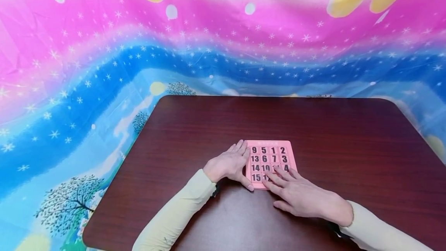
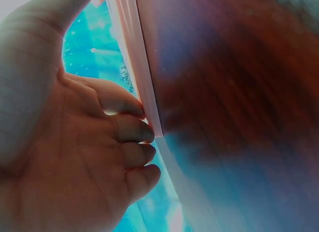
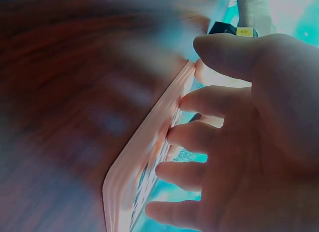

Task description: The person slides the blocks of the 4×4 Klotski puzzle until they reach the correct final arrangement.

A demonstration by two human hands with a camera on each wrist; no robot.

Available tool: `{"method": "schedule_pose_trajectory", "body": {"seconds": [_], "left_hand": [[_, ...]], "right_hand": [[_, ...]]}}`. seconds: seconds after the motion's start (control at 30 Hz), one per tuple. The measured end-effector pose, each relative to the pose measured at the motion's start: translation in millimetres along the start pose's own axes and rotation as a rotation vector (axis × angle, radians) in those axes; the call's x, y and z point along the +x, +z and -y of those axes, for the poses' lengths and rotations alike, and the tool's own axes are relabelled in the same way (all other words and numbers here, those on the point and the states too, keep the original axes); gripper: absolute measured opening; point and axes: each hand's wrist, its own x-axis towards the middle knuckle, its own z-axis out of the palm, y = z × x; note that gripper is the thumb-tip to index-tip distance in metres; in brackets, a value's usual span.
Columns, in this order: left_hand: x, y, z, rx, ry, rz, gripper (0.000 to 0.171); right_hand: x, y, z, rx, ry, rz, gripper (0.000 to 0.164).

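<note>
1. A pink number board [image 1: 269, 159] lay flat on the dark reddish-brown table [image 1: 209, 119], towards the person's side of it, with both hands at it.
2. The left hand [image 1: 228, 164] was beside the board's left edge, its fingers reaching along that side and its thumb down by the near left corner. It was braced there rather than clenched, and the left wrist view showed the fingertips against the edge.
3. The right hand [image 1: 303, 195] came in over the near right part, fingers extended and slightly spread across the lower tiles [image 1: 274, 159], not clenched around anything. Its thumb was held out past the board's near edge; I couldn't tell whether it touched the table.
4. The far row read 9, 5, 1, 2, and the next 13, 6, 7, 3. Below came 14, 10, a partly covered number and 4; the nearest row began with 15, and the right hand hid much of the rest.
5. Pale yellow sleeves [image 1: 181, 212] covered both forearms.
6. Behind the table hung a bright cloth [image 1: 223, 57] in pink and blue, printed with white snowflakes, yellow shapes and dark-branched trees.
</note>
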Motion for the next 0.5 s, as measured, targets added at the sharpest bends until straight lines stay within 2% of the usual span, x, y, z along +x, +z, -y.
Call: {"method": "schedule_pose_trajectory", "body": {"seconds": [0.5], "left_hand": [[0.0,0.0,-1.1,-0.004,-0.007,0.000,0.133]], "right_hand": [[-21.1,-1.0,-14.3,-0.004,0.064,0.011,0.053]]}}
